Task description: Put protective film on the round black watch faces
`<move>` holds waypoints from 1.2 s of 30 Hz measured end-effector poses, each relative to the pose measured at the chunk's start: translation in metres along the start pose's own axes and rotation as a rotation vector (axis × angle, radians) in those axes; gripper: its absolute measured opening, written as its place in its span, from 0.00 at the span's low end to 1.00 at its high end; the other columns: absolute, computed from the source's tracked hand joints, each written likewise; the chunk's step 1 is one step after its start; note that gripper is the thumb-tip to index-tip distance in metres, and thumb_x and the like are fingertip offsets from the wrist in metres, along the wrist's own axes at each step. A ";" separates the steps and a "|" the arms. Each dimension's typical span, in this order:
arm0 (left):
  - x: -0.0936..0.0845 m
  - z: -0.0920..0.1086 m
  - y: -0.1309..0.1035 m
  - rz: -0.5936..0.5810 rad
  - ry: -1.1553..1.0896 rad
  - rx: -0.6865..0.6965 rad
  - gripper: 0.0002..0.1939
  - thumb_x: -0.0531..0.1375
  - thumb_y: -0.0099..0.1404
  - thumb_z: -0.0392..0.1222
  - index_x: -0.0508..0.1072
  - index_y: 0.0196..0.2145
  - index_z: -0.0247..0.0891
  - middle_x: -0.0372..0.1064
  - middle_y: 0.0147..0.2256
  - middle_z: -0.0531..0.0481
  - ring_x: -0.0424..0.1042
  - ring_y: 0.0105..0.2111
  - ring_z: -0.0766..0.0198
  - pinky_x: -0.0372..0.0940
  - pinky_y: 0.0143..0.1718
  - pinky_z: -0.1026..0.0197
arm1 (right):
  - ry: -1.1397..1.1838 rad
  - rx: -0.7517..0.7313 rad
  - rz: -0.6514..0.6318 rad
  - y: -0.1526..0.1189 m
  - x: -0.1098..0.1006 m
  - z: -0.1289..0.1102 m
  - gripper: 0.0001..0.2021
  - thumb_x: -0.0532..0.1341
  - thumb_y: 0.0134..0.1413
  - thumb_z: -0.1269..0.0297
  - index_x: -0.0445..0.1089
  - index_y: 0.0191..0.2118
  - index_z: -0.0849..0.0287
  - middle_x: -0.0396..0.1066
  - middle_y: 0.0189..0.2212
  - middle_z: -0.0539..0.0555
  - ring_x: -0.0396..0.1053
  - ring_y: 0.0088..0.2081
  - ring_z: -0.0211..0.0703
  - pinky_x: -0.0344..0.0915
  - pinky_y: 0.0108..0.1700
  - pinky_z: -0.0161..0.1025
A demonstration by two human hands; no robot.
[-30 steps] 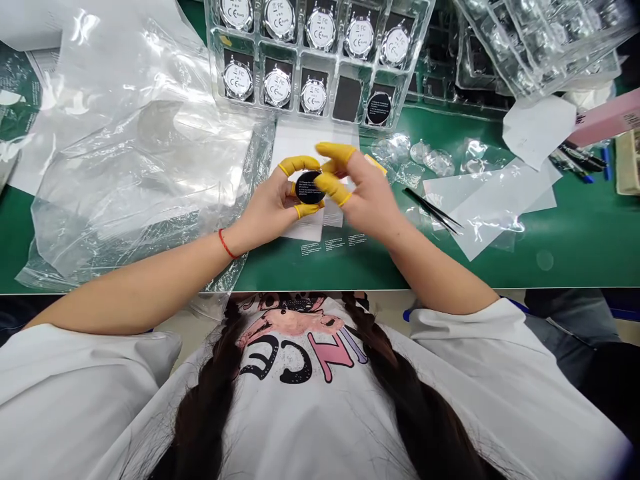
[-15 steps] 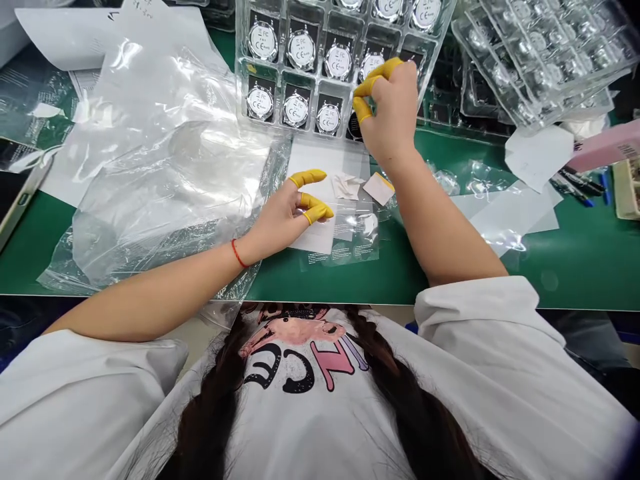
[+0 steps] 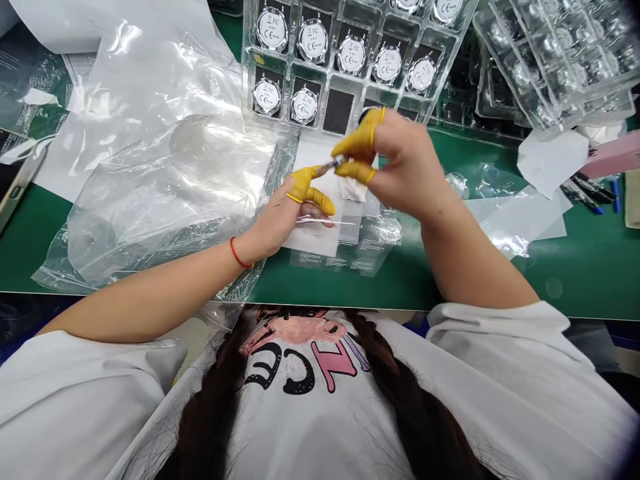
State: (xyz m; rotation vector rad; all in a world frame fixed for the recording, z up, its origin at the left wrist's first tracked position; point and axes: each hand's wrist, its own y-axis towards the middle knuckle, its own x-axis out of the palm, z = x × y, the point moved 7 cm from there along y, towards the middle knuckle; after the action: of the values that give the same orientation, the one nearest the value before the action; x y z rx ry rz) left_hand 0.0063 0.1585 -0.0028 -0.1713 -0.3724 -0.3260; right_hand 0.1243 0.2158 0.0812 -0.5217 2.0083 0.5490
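My right hand (image 3: 395, 160), with yellow finger cots, pinches a small silver watch case (image 3: 336, 162), seen nearly edge-on, above the papers. My left hand (image 3: 303, 200), also in yellow finger cots, is just to its left with fingers apart. The tip of its index finger meets the near end of the watch case; whether it grips is unclear. Behind the hands stands a clear compartment tray (image 3: 285, 60) of silver watch cases, backs up, on black pads. One front-row compartment shows only its black pad (image 3: 339, 111). My right hand partly covers the compartments beside it.
White paper (image 3: 313, 237) and printed clear film (image 3: 373, 250) lie beneath the hands on the green mat (image 3: 400, 280). A large clear plastic bag (image 3: 165, 187) spreads at the left. Stacked trays (image 3: 555, 60), a pink box (image 3: 613, 155) and pens (image 3: 587, 190) are at the right.
My right hand has come from the tray toward my left hand and now holds a watch case. The third front-row compartment has lost its watch case. The view has shifted slightly.
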 end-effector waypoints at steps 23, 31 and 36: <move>0.006 -0.008 -0.003 -0.081 0.348 0.004 0.30 0.68 0.52 0.36 0.64 0.52 0.42 0.67 0.36 0.52 0.73 0.37 0.61 0.72 0.40 0.54 | -0.287 0.781 0.368 -0.075 -0.034 0.141 0.12 0.67 0.45 0.82 0.75 0.38 0.65 0.74 0.40 0.67 0.69 0.45 0.53 0.61 0.48 0.53; 0.010 -0.003 -0.006 -0.057 0.306 -0.014 0.30 0.68 0.54 0.39 0.59 0.51 0.43 0.70 0.34 0.54 0.77 0.36 0.62 0.74 0.41 0.56 | -0.005 0.363 0.105 -0.037 0.042 0.056 0.07 0.63 0.59 0.63 0.73 0.43 0.57 0.72 0.43 0.60 0.68 0.47 0.55 0.63 0.52 0.56; 0.006 -0.001 -0.006 -0.050 0.308 0.002 0.31 0.68 0.56 0.40 0.59 0.54 0.43 0.71 0.34 0.53 0.77 0.37 0.60 0.73 0.40 0.56 | 0.149 0.062 0.202 -0.059 0.025 0.003 0.09 0.57 0.64 0.55 0.74 0.41 0.48 0.71 0.41 0.54 0.67 0.47 0.50 0.63 0.54 0.54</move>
State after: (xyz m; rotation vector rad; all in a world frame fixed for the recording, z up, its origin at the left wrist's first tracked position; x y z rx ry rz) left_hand 0.0100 0.1509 -0.0011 -0.1077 -0.0724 -0.3952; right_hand 0.1481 0.1664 0.0486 -0.3317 2.2283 0.5826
